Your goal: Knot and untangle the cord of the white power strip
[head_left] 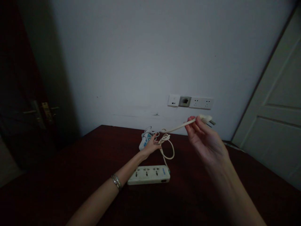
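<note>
My right hand is raised above the table's right half, its fingers closed round the base of a white plug whose metal prongs point right. From the plug a white power cord runs left to a looped, knotted bundle. At that bundle, my left hand has its fingers round part of the cord; the exact grip is small and dim. Nearer to me lies a white power strip, partly behind my left forearm. A second white strip with blue markings and thin cord wrapped on it sits just beyond my left hand.
Dark reddish table runs up to a pale wall. Wall sockets and other wall plates are above its back edge. A white panelled door stands right, a dark door with a handle left.
</note>
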Demonstrator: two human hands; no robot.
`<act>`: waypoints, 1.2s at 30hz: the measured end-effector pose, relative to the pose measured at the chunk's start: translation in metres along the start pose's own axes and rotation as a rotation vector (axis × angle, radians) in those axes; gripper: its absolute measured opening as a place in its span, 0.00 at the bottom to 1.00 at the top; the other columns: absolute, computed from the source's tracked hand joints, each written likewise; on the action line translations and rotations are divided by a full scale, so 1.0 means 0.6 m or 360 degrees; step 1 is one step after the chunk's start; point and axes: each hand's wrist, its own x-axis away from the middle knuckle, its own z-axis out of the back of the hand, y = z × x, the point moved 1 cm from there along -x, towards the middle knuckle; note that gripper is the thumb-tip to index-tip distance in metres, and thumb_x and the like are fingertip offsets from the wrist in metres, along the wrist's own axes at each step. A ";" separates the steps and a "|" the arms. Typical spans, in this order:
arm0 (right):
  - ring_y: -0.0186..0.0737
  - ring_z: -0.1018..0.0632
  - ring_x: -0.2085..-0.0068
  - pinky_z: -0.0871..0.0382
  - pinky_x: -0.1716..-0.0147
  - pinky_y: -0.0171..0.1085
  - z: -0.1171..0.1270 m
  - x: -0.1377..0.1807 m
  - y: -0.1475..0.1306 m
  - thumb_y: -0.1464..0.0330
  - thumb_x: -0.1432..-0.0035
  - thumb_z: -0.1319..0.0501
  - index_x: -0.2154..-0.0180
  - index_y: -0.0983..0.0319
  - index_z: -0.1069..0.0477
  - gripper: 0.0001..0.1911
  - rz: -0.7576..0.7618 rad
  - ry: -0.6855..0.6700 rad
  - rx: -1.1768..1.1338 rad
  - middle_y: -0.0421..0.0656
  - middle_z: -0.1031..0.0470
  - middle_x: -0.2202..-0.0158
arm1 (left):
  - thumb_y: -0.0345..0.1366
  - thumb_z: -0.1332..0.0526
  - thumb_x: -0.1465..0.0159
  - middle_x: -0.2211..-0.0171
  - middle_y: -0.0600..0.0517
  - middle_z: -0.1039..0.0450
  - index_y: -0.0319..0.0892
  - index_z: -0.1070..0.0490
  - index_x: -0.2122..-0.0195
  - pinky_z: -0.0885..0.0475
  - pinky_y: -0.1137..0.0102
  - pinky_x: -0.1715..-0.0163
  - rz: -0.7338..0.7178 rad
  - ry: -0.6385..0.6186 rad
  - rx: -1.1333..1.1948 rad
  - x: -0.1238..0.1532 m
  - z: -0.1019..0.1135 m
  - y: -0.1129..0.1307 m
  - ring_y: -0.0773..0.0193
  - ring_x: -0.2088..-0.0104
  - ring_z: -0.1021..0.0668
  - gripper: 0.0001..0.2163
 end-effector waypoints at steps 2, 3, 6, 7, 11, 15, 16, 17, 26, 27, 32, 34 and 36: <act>0.31 0.23 0.65 0.24 0.61 0.30 -0.002 0.002 0.001 0.70 0.52 0.34 0.71 0.61 0.28 0.05 -0.0059 -0.0058 0.0066 0.40 0.25 0.68 | 0.28 0.40 0.50 0.66 0.51 0.28 0.40 0.46 0.42 0.35 0.71 0.65 0.0128 0.0005 0.0259 0.001 0.002 0.007 0.70 0.70 0.27 0.32; 0.31 0.23 0.65 0.24 0.62 0.29 -0.003 0.002 0.000 0.69 0.52 0.34 0.70 0.61 0.28 0.05 -0.0089 -0.0078 0.0092 0.41 0.25 0.67 | 0.29 0.42 0.48 0.68 0.51 0.28 0.38 0.41 0.46 0.35 0.72 0.65 0.0183 -0.0015 0.0385 0.003 0.003 0.010 0.69 0.70 0.27 0.26; 0.31 0.24 0.66 0.24 0.64 0.29 -0.005 0.005 -0.004 0.68 0.52 0.34 0.68 0.61 0.27 0.07 -0.0146 -0.0087 0.0124 0.42 0.26 0.66 | 0.33 0.44 0.45 0.69 0.49 0.28 0.36 0.32 0.60 0.34 0.71 0.65 0.0240 -0.0086 0.0605 0.007 0.004 0.019 0.68 0.71 0.26 0.12; 0.31 0.24 0.66 0.24 0.64 0.29 -0.006 0.007 -0.007 0.68 0.52 0.34 0.67 0.61 0.27 0.07 -0.0134 -0.0077 0.0137 0.42 0.26 0.66 | 0.34 0.42 0.45 0.69 0.49 0.28 0.36 0.31 0.63 0.34 0.71 0.65 0.0214 -0.0103 0.0613 0.008 0.004 0.020 0.68 0.70 0.26 0.10; 0.32 0.24 0.66 0.25 0.63 0.36 -0.005 0.004 -0.022 0.70 0.56 0.32 0.65 0.62 0.28 0.12 0.0111 0.0027 0.0251 0.39 0.27 0.69 | 0.36 0.35 0.47 0.65 0.50 0.29 0.38 0.31 0.62 0.33 0.71 0.64 0.0060 -0.0151 0.0532 0.012 -0.003 0.019 0.69 0.68 0.27 0.12; 0.34 0.24 0.66 0.25 0.63 0.40 0.013 -0.012 -0.039 0.72 0.59 0.31 0.65 0.61 0.30 0.16 0.0508 0.0124 0.0411 0.37 0.28 0.70 | 0.36 0.32 0.49 0.65 0.50 0.30 0.40 0.34 0.57 0.31 0.69 0.64 0.0053 -0.0005 0.0557 0.013 -0.015 0.019 0.69 0.68 0.27 0.20; 0.34 0.24 0.66 0.25 0.63 0.40 0.018 -0.016 -0.044 0.72 0.59 0.31 0.65 0.61 0.30 0.16 0.0575 0.0143 0.0439 0.37 0.28 0.70 | 0.36 0.32 0.50 0.66 0.51 0.30 0.40 0.35 0.57 0.31 0.69 0.64 0.0047 0.0041 0.0587 0.013 -0.018 0.021 0.69 0.68 0.27 0.20; 0.34 0.24 0.66 0.25 0.64 0.40 0.023 -0.019 -0.048 0.72 0.59 0.31 0.65 0.61 0.30 0.16 0.0613 0.0160 0.0454 0.37 0.28 0.70 | 0.36 0.32 0.49 0.67 0.51 0.30 0.40 0.34 0.58 0.31 0.69 0.64 0.0037 0.0054 0.0619 0.014 -0.022 0.024 0.69 0.69 0.27 0.19; 0.33 0.25 0.67 0.26 0.61 0.38 0.040 -0.023 -0.073 0.74 0.54 0.35 0.68 0.61 0.28 0.08 0.0468 0.0321 0.0288 0.38 0.28 0.72 | 0.24 0.38 0.50 0.69 0.50 0.31 0.37 0.32 0.67 0.29 0.68 0.65 0.0004 -0.0127 0.0557 0.026 -0.025 0.050 0.68 0.70 0.26 0.09; 0.33 0.25 0.67 0.26 0.61 0.38 0.040 -0.024 -0.072 0.74 0.54 0.36 0.68 0.61 0.28 0.07 0.0451 0.0333 0.0280 0.38 0.28 0.72 | 0.22 0.39 0.51 0.69 0.50 0.31 0.37 0.32 0.67 0.29 0.67 0.65 0.0008 -0.0115 0.0558 0.027 -0.025 0.052 0.68 0.70 0.26 0.10; 0.33 0.24 0.68 0.26 0.61 0.39 0.042 -0.028 -0.067 0.74 0.55 0.35 0.68 0.63 0.28 0.08 0.0449 0.0314 0.0286 0.38 0.28 0.73 | 0.16 0.43 0.56 0.66 0.48 0.29 0.36 0.31 0.63 0.31 0.71 0.68 0.0016 -0.0112 0.0559 0.028 -0.026 0.057 0.65 0.67 0.24 0.18; 0.34 0.24 0.68 0.26 0.62 0.40 0.043 -0.030 -0.065 0.74 0.56 0.35 0.67 0.63 0.29 0.10 0.0471 0.0279 0.0304 0.38 0.27 0.73 | 0.15 0.46 0.59 0.67 0.48 0.28 0.36 0.32 0.58 0.32 0.72 0.68 -0.0009 -0.0088 0.0586 0.027 -0.025 0.057 0.62 0.64 0.24 0.25; 0.34 0.24 0.68 0.26 0.62 0.40 0.045 -0.032 -0.063 0.74 0.56 0.34 0.67 0.63 0.29 0.11 0.0499 0.0238 0.0328 0.38 0.27 0.72 | 0.14 0.48 0.61 0.71 0.50 0.29 0.37 0.35 0.53 0.31 0.71 0.68 -0.0031 -0.0043 0.0596 0.026 -0.024 0.056 0.61 0.64 0.24 0.31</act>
